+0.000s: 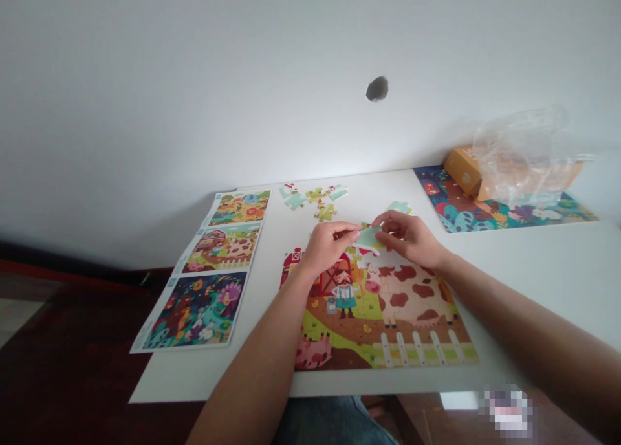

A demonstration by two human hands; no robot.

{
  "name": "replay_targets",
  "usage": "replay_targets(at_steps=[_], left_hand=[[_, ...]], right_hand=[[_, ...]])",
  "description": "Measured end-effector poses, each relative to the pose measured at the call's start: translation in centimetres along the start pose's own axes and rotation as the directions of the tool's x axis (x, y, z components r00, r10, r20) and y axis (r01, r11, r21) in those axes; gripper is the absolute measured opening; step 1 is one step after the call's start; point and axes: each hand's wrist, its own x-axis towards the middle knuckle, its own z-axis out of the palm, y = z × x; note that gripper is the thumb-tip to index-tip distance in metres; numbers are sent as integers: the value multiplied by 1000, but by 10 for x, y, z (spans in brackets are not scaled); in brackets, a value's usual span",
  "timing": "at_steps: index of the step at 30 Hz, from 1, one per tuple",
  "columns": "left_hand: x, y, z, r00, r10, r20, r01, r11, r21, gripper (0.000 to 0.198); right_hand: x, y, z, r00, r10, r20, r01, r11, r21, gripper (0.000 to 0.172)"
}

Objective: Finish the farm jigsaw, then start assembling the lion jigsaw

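Observation:
A pale green puzzle piece [369, 237] is pinched between both hands, above the top edge of a partly assembled farm jigsaw puzzle [359, 328]. My left hand [330, 243] grips its left side with thumb and fingers closed. On the right side, my right hand [405, 237] holds it the same way. The puzzle shows a barn, a farmer with a bucket, a spotted cow, pigs and a white fence. My hands and forearms cover parts of its upper area. Another light green piece [400, 207] lies just behind my right hand.
Several loose puzzle pieces [315, 198] lie toward the back of the white table [218, 374]. A sheet with three pictures [201, 267] lies at the left. At the back right, an orange box [463, 169] and a clear plastic bag [524, 154] rest on a dark jungle picture [460, 218].

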Motion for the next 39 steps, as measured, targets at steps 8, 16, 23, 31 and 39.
replay_targets(at_steps=[8,16,23,31,39], left_hand=[[-1,-2,-2,1000,-1,-1,1,993,119,21],[-2,-5,-1,1000,-3,12,1,991,131,21],[-1,-1,-1,1000,-6,-20,9,991,135,19],[3,-17,-22,989,-22,-144,51,978,201,19],[5,-35,-36,958,-43,-282,147,922,357,18]], right_hand=[[3,10,-1,999,22,34,-20,997,-69,26],[3,11,-3,1000,5,23,-1,981,-196,22],[4,7,-2,1000,-15,14,17,978,-210,18],[5,7,-1,998,-54,-21,47,966,-255,28],[6,12,-3,995,-96,-9,90,956,-278,23]])
